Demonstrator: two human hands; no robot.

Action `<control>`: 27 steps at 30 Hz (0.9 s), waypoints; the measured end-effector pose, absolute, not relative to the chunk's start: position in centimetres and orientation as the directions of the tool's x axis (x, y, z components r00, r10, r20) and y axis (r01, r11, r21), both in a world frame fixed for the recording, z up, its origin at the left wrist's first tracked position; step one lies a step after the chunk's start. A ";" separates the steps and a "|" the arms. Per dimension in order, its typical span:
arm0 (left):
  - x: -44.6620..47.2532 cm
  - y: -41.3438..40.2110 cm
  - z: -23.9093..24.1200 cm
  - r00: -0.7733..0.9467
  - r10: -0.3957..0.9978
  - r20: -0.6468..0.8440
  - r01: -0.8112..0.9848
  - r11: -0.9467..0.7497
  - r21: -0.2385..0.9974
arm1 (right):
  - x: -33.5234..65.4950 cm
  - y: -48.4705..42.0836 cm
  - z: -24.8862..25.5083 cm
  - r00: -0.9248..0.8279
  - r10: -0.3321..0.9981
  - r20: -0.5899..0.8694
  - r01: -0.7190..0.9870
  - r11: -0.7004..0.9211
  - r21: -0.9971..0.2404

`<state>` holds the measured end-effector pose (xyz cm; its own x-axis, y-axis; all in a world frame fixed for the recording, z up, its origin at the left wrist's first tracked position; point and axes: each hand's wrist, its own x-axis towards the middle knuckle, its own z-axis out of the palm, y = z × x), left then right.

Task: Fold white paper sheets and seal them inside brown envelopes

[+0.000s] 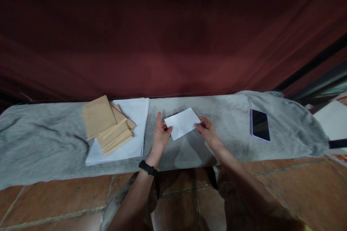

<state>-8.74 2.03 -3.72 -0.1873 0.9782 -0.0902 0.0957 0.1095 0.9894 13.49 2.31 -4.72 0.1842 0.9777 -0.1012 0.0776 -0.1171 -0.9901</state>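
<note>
A small white rectangle of paper (pixel 182 123), perhaps folded, is held a little tilted above the grey cloth. My left hand (pixel 162 133) pinches its left edge, thumb on top and index finger stretched out away from it. At the right edge, my right hand (pixel 208 130) grips the paper between thumb and fingers. To the left lie several brown paper envelopes (pixel 99 115) in a loose pile. They rest on a stack of larger white sheets (pixel 137 115).
A grey cloth (pixel 230 115) covers the long narrow surface. A phone (pixel 260 124) with a pale purple case lies at the right. Behind hangs a dark red curtain (pixel 173 68). Below is a tiled floor (pixel 67 198). More white paper (pixel 334 119) shows at the far right.
</note>
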 end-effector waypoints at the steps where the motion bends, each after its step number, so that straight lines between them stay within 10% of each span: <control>1: -8.8 2.2 -3.8 -0.226 0.972 -0.062 0.145 0.096 0.985 | 13.4 2.2 -4.9 0.173 0.981 -0.087 0.118 -0.108 -0.987; 11: -8.3 2.3 -4.4 -0.219 0.973 0.078 0.418 0.021 0.908 | 13.8 1.7 -6.5 0.195 0.979 -0.054 0.307 -0.113 -0.945; 20: -8.1 1.9 -4.7 -0.209 0.967 0.147 0.593 0.006 0.805 | 13.2 0.2 -5.1 0.048 0.998 0.026 0.840 -0.027 -0.542; 27: -7.6 1.4 -4.2 -0.205 0.963 0.177 0.655 0.000 0.756 | 12.9 -0.2 -5.1 -0.014 0.998 0.053 0.908 0.035 -0.418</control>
<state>-7.56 1.45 -4.24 -0.2047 0.9627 0.1770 0.6547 0.0002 0.7559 12.90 -0.19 -5.06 -0.0144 0.9985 0.0530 0.9080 0.0352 -0.4176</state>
